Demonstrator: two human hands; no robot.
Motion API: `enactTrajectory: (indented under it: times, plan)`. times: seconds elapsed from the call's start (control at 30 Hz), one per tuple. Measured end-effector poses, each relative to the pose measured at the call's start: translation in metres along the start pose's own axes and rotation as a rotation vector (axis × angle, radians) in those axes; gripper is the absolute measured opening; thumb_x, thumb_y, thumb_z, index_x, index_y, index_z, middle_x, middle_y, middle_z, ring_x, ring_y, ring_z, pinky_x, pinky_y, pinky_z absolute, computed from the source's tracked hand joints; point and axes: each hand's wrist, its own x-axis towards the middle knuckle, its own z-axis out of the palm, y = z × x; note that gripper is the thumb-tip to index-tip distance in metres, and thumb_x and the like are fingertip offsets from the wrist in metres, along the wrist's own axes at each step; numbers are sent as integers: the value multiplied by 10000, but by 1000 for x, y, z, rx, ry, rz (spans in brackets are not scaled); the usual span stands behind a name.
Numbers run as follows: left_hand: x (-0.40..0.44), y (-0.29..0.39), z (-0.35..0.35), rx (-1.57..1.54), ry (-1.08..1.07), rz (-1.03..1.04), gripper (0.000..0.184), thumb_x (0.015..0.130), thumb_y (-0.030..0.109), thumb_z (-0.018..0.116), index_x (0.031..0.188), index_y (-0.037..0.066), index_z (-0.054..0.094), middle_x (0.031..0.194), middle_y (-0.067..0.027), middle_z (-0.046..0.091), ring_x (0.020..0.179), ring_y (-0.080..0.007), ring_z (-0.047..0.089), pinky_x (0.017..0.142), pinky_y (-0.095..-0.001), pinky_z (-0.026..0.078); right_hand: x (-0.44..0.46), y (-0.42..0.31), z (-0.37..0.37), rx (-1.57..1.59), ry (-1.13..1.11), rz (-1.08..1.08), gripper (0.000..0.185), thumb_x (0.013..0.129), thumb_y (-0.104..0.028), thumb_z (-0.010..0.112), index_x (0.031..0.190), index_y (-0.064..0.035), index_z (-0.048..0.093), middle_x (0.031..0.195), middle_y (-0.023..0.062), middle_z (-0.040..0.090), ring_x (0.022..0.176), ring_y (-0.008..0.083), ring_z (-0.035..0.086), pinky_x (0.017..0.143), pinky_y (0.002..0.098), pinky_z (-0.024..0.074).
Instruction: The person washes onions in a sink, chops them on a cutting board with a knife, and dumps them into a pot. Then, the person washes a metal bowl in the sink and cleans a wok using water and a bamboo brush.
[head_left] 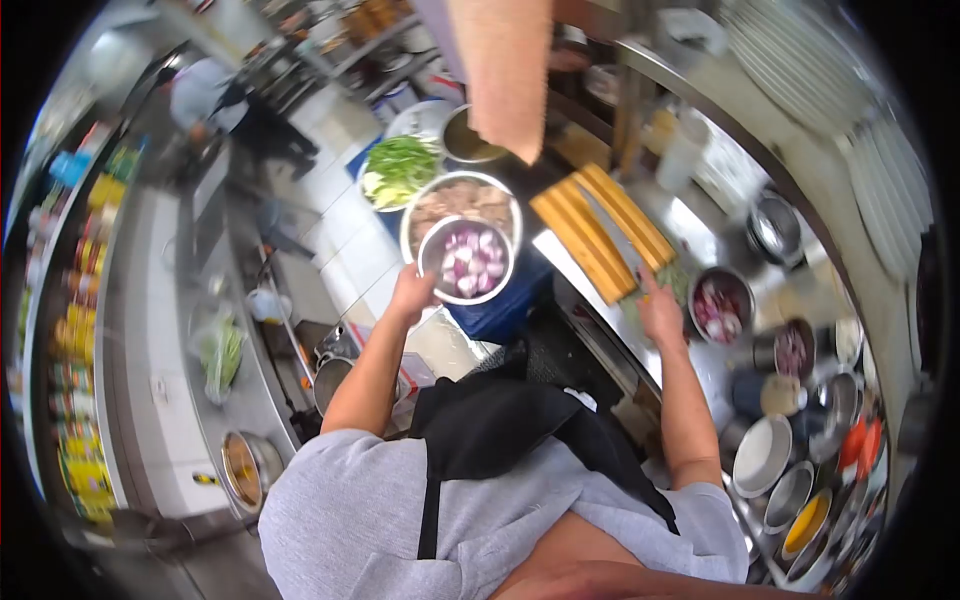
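My left hand (410, 295) grips the rim of a steel bowl (428, 282) filled with red onion pieces (473, 262). The bowl is held over the near part of a larger white bowl of raw meat chunks (465, 200), hiding some of the meat. I cannot tell whether the two bowls touch. Over on the counter, my right hand (660, 318) is closed around the handle end of a kitchen knife (607, 225). Its blade lies across a striped wooden cutting board (570, 215). Chopped green bits (675, 282) are beside the board, near my right hand.
Another person's forearm (508, 80) reaches in from the top, near a pot (465, 130). Chopped greens (400, 165) fill a bowl behind the meat. More onions sit in a bowl (722, 305) at right, with several pans beyond. Someone (215, 95) bends over the left counter.
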Motion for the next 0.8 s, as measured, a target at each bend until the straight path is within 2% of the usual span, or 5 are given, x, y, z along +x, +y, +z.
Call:
enactTrajectory:
  times: [0.27, 0.33, 0.6, 0.7, 0.8]
  plan:
    - [-70, -93, -165, -138, 397, -144, 297, 883, 55, 516, 1176, 26, 556, 858, -81, 652, 595, -161, 619, 474, -285, 527, 123, -10, 29, -149, 123, 1, 583, 880, -183, 603, 1430, -277, 434, 1201, 255, 587, 1096, 434, 589, 922, 515, 480]
    - [-61, -147, -201, -321, 407, -146, 289, 883, 55, 518, 1170, 39, 559, 852, -74, 652, 587, -161, 614, 477, -297, 529, 123, -12, 30, -381, 236, -25, 462, 871, -120, 502, 1330, -143, 549, 1166, 235, 634, 1102, 395, 600, 959, 499, 459]
    - [-59, -198, -323, -453, 480, -205, 305, 862, 19, 496, 1161, 55, 543, 861, -80, 644, 590, -170, 619, 464, -294, 526, 116, -69, 78, -543, 268, 501, 476, 927, -185, 476, 1401, -218, 449, 1369, 214, 482, 1236, 431, 496, 970, 576, 436]
    - [-54, -202, -369, -481, 498, -274, 294, 851, 9, 500, 1140, 44, 543, 863, -87, 641, 590, -173, 622, 458, -290, 524, 119, -132, 76, -544, 427, 427, 522, 900, -139, 507, 1412, -212, 440, 1317, 221, 525, 1189, 415, 528, 1002, 536, 426]
    - [-51, -205, -396, -547, 585, -240, 300, 840, -12, 500, 1136, 30, 534, 872, -95, 639, 591, -162, 614, 461, -278, 525, 130, -217, 100, -237, 457, 0, 511, 850, -64, 540, 1358, -83, 492, 1238, 234, 573, 1168, 392, 537, 1028, 467, 411]
